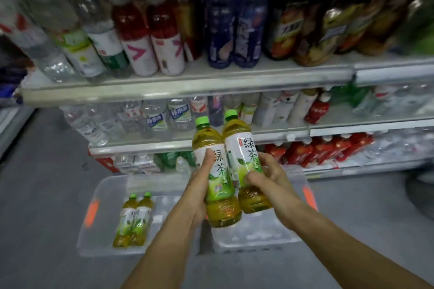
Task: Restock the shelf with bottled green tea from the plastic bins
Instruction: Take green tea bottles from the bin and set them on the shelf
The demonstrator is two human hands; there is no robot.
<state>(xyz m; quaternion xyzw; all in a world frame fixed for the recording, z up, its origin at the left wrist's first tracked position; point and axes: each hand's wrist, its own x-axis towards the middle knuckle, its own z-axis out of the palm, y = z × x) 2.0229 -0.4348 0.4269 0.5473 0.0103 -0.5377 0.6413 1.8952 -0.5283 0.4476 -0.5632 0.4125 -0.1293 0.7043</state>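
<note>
Above two clear plastic bins on the grey floor, the person holds a pair of green tea bottles upright and side by side, their labels touching. Wrapped round the left bottle is the left hand, thumb pressed on the label; the right hand grips the right bottle with curled fingers across its lower label. Both bottles have green caps and sit in front of the lower shelf edge. Two more green tea bottles lie together in the left bin, which has an orange latch. The right bin lies just beside it, under the forearms. Water and other drinks fill the shelves behind.
</note>
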